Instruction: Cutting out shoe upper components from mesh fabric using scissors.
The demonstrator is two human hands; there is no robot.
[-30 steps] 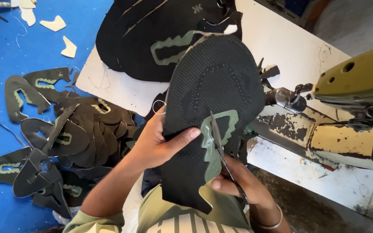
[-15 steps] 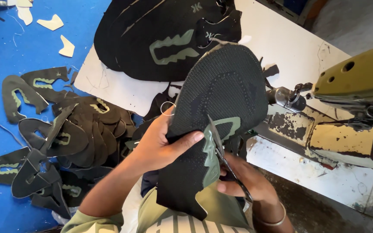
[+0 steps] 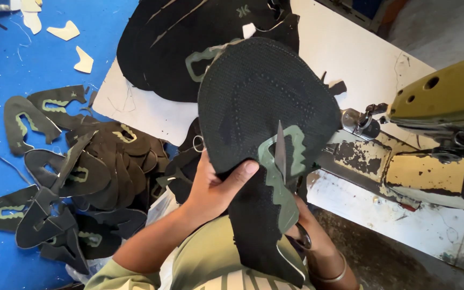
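Black knit shoe upper (image 3: pixel 259 102) with dotted perforations and sage-green jagged trim, held up over white bench (image 3: pixel 350 59), left hand (image 3: pixel 213 182) grip clenched on its edge, right hand (image 3: pixel 310 236) grasping scissors (image 3: pixel 281 153), cut uppers (image 3: pixel 76 172) piled on blue floor (image 3: pixel 6 64)

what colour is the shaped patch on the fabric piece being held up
Pale grey-green, on the black knit shoe upper piece near the scissors; the patch shows in the head view.

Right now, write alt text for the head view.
The left hand holds up a black knit shoe upper while the right hand works scissors at its green patch. More uppers lie heaped on the blue floor.
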